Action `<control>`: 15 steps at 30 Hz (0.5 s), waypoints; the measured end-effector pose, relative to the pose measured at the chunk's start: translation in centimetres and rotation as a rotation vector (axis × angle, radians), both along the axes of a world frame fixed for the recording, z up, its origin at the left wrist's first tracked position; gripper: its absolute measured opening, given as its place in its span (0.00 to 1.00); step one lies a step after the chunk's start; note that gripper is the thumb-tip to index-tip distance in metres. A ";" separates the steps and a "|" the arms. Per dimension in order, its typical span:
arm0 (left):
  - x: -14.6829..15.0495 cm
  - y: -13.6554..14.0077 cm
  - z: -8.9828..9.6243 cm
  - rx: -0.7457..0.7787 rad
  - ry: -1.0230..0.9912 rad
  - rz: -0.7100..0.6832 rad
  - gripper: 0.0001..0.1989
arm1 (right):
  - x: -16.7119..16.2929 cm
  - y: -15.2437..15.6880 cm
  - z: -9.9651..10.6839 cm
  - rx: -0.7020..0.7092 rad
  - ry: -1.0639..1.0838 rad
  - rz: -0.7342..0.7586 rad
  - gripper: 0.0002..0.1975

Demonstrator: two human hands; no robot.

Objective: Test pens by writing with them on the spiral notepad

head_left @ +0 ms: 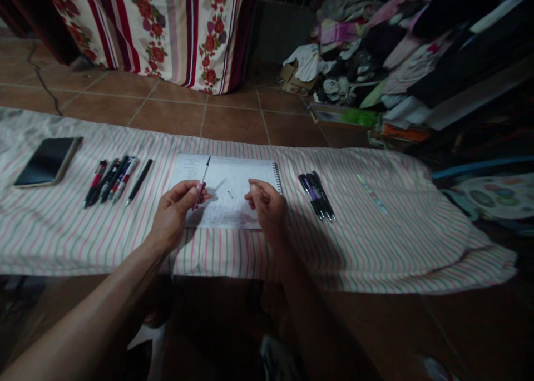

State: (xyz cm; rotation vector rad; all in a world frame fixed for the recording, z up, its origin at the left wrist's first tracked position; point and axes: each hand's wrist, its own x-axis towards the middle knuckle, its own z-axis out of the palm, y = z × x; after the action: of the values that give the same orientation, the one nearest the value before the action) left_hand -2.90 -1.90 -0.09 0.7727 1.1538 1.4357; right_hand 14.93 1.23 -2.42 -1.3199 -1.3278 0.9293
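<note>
Over the left part of a spiral notebook [246, 217], my left hand [177, 203] pinches a pink pen barrel [198, 196]. A thin refill [206, 169] with a dark end sticks up out of it. My right hand [269, 203] hovers above the notebook's right side, its thumb and fingers curled together; whether a small thing is between them I cannot make out. Between the hands, a tiny dark and light piece [230, 194] lies on the page; it is too small to name.
Left of the notebook lie a black pen [139, 182], several mixed pens [110, 181] and a phone [48, 161]. To the right are several black pens [317, 196] and a pale patterned strip [372, 193]. A striped cloth [233, 253] covers the surface. Clothes [354, 41] are piled beyond.
</note>
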 end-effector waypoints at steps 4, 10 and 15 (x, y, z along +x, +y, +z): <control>-0.2 -0.2 0.2 -0.024 -0.073 0.000 0.07 | -0.1 0.4 -0.5 0.000 -0.085 -0.014 0.16; -0.4 -0.3 0.6 -0.038 -0.179 -0.002 0.05 | -0.9 0.3 -0.5 0.092 -0.377 0.004 0.11; -0.5 -0.5 0.8 -0.057 -0.216 -0.035 0.05 | -1.7 0.4 -0.9 0.120 -0.561 0.021 0.09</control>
State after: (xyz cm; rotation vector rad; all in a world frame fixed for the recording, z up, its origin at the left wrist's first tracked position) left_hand -3.40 -2.41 0.71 0.5802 1.0060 1.4134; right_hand 13.21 1.61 -3.27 -1.5355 -1.7918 0.4912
